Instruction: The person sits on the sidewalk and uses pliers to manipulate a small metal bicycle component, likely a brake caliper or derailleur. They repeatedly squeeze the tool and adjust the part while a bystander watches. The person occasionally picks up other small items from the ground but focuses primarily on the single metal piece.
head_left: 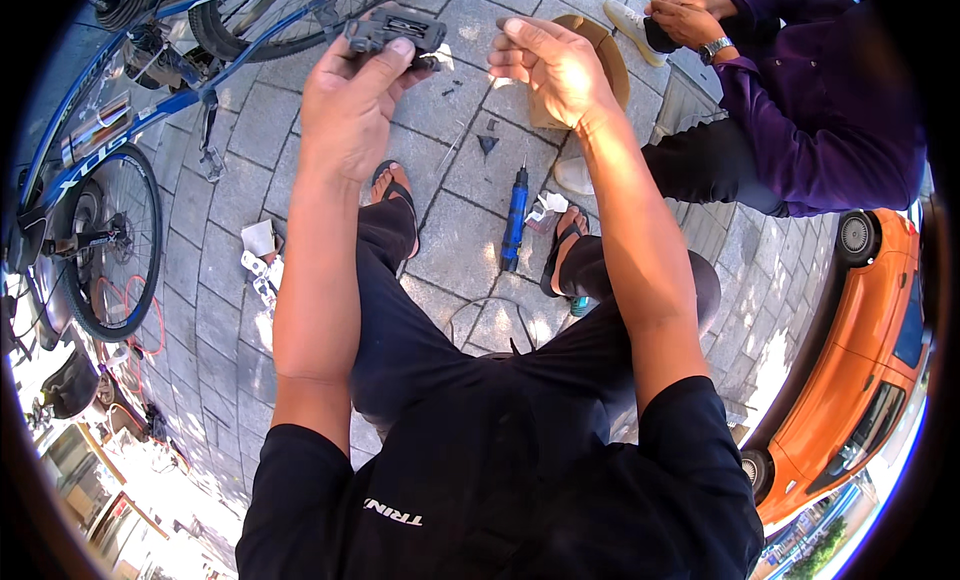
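Up at the top of the head view, my left hand point(352, 105) grips a black, boxy, slotted part point(395, 28), its thumb pressed on the near side. I cannot make out the part's exact kind. To its right and apart from it, my right hand point(562, 75) has thumb and fingertips pinched together. Anything between those fingertips is too small to name. On the paving below the hands lies a blue electric screwdriver point(515, 220), its bit pointing away from me. A small dark pointed piece point(487, 143) rests farther off, between my feet.
A tan open container point(618, 75) stands behind my right hand. Another person in a purple sleeve point(780, 130) sits at the right. Blue bicycles point(130, 120) occupy the left. Small white packages point(262, 265) lie by my left leg, and an orange car point(850, 360) is parked at the right.
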The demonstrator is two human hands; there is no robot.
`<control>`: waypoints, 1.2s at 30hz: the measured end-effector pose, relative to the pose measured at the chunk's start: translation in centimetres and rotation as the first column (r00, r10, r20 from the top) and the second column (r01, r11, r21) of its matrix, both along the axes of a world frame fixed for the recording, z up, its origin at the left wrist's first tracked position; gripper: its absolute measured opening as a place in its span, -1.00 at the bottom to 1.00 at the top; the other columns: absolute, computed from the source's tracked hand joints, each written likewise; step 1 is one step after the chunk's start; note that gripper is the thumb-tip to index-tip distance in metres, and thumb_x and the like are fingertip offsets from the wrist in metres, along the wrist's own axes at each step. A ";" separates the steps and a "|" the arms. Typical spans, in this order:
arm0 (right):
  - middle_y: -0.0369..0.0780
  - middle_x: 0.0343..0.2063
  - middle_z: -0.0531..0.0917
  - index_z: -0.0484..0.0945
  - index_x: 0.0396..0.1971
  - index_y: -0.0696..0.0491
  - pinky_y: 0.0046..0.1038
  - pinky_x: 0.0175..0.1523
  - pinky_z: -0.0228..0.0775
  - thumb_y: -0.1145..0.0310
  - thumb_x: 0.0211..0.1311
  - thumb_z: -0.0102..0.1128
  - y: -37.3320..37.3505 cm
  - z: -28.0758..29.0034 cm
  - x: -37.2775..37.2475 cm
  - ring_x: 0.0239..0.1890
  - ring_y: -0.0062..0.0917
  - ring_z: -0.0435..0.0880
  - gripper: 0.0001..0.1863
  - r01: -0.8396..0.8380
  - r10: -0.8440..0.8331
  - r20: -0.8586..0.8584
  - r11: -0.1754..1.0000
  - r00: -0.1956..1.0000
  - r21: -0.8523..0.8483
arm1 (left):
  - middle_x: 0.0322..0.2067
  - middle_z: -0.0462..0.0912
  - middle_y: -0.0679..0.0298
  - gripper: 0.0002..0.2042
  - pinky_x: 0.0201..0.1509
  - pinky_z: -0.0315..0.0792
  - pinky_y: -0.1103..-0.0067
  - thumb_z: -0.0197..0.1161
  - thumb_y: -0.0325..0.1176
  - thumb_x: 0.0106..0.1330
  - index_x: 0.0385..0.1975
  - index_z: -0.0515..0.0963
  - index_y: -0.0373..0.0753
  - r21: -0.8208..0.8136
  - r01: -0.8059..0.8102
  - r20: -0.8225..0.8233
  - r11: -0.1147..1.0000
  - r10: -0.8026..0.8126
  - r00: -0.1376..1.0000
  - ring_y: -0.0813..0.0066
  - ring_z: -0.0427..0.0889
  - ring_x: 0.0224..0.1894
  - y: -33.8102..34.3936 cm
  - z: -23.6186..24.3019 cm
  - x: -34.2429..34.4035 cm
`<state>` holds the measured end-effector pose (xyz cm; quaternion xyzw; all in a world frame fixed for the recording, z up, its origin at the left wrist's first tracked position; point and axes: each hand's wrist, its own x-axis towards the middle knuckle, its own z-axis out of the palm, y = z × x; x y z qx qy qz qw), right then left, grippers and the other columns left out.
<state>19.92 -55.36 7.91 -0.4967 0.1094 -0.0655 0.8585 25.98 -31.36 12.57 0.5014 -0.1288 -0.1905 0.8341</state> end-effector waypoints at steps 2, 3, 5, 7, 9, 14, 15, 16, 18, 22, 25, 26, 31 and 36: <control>-0.15 -0.33 0.74 0.69 -0.11 0.34 -0.44 -0.25 0.70 0.36 0.44 0.34 -1.5 -6.3 0.5 -0.34 -0.46 0.77 -0.71 0.136 -0.197 -0.253 0.961 0.947 -0.239 | -0.05 0.74 0.16 -0.76 0.12 0.65 0.30 0.30 -0.50 0.44 0.06 0.57 -0.31 -0.052 -0.005 -0.069 0.999 0.001 0.998 0.29 0.75 -0.02 0.9 0.4 0.5; -0.18 -0.38 0.73 0.71 -0.12 0.32 -0.46 -0.35 0.65 0.35 0.43 0.35 -1.0 -8.1 -0.1 -0.42 -0.50 0.73 -0.71 0.060 -0.206 -0.432 0.943 0.878 -0.328 | -0.05 0.73 0.16 -0.80 0.13 0.65 0.28 0.30 -0.51 0.44 0.01 0.57 -0.29 -0.070 -0.016 -0.106 0.997 0.008 0.994 0.30 0.75 -0.03 1.4 0.3 0.6; -0.13 -0.48 0.76 0.77 -0.21 0.24 -0.37 -0.29 0.63 0.26 0.25 0.45 -1.5 -20.1 -1.5 -0.42 -0.44 0.77 -0.68 -0.159 -0.221 -0.575 0.829 0.788 -0.537 | -0.02 0.73 0.13 -0.65 0.13 0.66 0.26 0.26 -0.49 0.47 0.21 0.48 -0.34 -0.076 -0.025 -0.125 0.997 0.016 0.992 0.23 0.76 0.00 1.3 0.6 1.0; 0.01 -0.34 0.79 0.79 -0.19 0.11 -0.18 0.00 0.62 0.20 0.16 0.37 0.0 -27.6 -4.0 -0.20 -0.07 0.79 -0.68 -0.416 -0.239 -0.579 0.494 0.779 -0.764 | -0.02 0.73 0.13 -0.57 0.14 0.66 0.24 0.24 -0.48 0.48 0.32 0.41 -0.34 -0.043 -0.056 -0.122 0.998 0.050 0.991 0.22 0.76 0.03 1.5 1.3 0.8; 0.07 -0.25 0.78 0.78 -0.22 0.12 -0.13 0.07 0.60 0.25 0.17 0.32 1.9 -31.9 -5.7 -0.09 0.03 0.76 -0.71 -0.559 -0.212 -0.659 0.382 0.722 -0.735 | -0.01 0.71 0.02 -0.45 0.03 0.73 0.32 0.22 -0.46 0.51 0.45 0.26 -0.36 -0.042 -0.034 -0.139 0.999 0.028 0.990 0.13 0.76 0.05 1.8 1.1 0.9; 0.12 0.01 0.68 0.70 -0.13 0.16 -0.05 0.16 0.57 0.30 0.25 0.22 4.3 -38.1 -7.4 0.03 0.05 0.71 -0.71 -0.644 -0.187 -0.692 0.260 0.698 -0.720 | 0.07 0.65 -0.11 -0.41 -0.04 0.81 0.36 0.19 -0.48 0.53 0.49 0.14 -0.39 -0.076 0.042 -0.237 0.996 -0.059 0.970 -0.06 0.72 0.12 1.6 0.3 0.8; 0.12 0.02 0.67 0.68 -0.11 0.16 -0.03 0.15 0.57 0.29 0.27 0.22 4.6 -38.4 -7.2 0.03 0.05 0.71 -0.70 -0.656 -0.167 -0.698 0.246 0.696 -0.713 | 0.07 0.65 -0.11 -0.41 -0.02 0.81 0.34 0.19 -0.48 0.53 0.49 0.14 -0.39 -0.078 0.050 -0.251 0.996 -0.068 0.966 -0.07 0.72 0.13 1.6 0.0 1.1; 0.12 -0.03 0.68 0.69 -0.14 0.16 -0.04 0.12 0.58 0.29 0.26 0.25 4.7 -38.8 -7.1 0.00 0.05 0.71 -0.71 -0.663 -0.162 -0.702 0.237 0.694 -0.710 | 0.17 0.53 -0.23 -0.35 -0.05 0.82 0.41 0.16 -0.45 0.55 0.53 0.02 -0.41 0.036 0.070 -0.246 0.997 -0.059 0.967 -0.19 0.60 0.26 1.8 -0.1 1.2; 0.11 -0.08 0.70 0.70 -0.19 0.16 -0.04 0.09 0.58 0.28 0.26 0.28 4.9 -40.1 -7.0 -0.03 0.04 0.72 -0.73 -0.653 -0.168 -0.690 0.231 0.704 -0.722 | 0.14 0.56 -0.22 -0.38 -0.07 0.82 0.40 0.24 -0.48 0.50 0.48 0.12 -0.42 0.021 0.069 -0.316 0.997 -0.059 0.947 -0.15 0.66 0.20 1.2 0.2 1.5; 0.12 -0.08 0.69 0.70 -0.21 0.17 -0.04 0.08 0.59 0.26 0.19 0.29 5.0 -41.0 -6.8 -0.05 0.03 0.73 -0.71 -0.661 -0.122 -0.687 0.195 0.717 -0.724 | 0.03 0.67 0.04 -0.43 -0.07 0.77 0.30 0.41 -0.48 0.40 0.35 0.32 -0.34 0.044 0.054 -0.412 0.998 -0.031 0.911 0.16 0.74 0.07 0.7 0.6 1.7; 0.14 -0.08 0.71 0.70 -0.22 0.19 -0.05 0.09 0.59 0.24 0.12 0.32 5.4 -39.4 -6.0 -0.03 0.02 0.73 -0.67 -0.724 -0.109 -0.743 0.170 0.660 -0.669 | 0.04 0.67 0.05 -0.46 -0.01 0.74 0.27 0.39 -0.47 0.41 0.33 0.33 -0.33 0.043 0.044 -0.441 0.998 -0.021 0.897 0.20 0.73 0.09 0.8 0.4 1.4; 0.15 -0.08 0.71 0.70 -0.22 0.19 -0.06 0.09 0.59 0.24 0.10 0.33 5.9 -39.1 -5.6 -0.02 0.02 0.73 -0.66 -0.741 -0.111 -0.762 0.178 0.638 -0.647 | 0.05 0.66 -0.03 -0.47 -0.01 0.75 0.30 0.37 -0.45 0.43 0.33 0.31 -0.35 0.046 0.034 -0.437 0.998 -0.010 0.899 0.10 0.72 0.11 0.9 0.5 1.4; 0.08 -0.22 0.78 0.71 -0.17 0.25 -0.17 0.01 0.64 0.27 0.07 0.38 5.8 -35.3 -3.9 -0.12 -0.14 0.81 -0.61 -0.385 -0.313 -0.491 0.343 0.813 -0.857 | 0.09 0.63 -0.17 -0.52 0.09 0.74 0.33 0.27 -0.36 0.50 0.30 0.30 -0.42 -0.116 -0.022 -0.405 0.993 -0.027 0.914 -0.09 0.68 0.18 -0.4 1.1 1.5; -0.21 -0.53 0.73 0.75 -0.29 0.26 -0.45 -0.37 0.53 0.42 0.21 0.36 0.5 -18.0 3.1 -0.50 -0.53 0.70 -0.80 -0.129 -0.159 -0.468 0.842 0.869 -0.524 | 0.10 0.62 -0.14 -0.59 0.29 0.60 0.13 -0.01 -0.23 0.61 0.25 0.36 -0.42 -0.295 -0.032 -0.323 0.955 -0.068 0.944 -0.06 0.66 0.19 -0.7 -0.5 1.4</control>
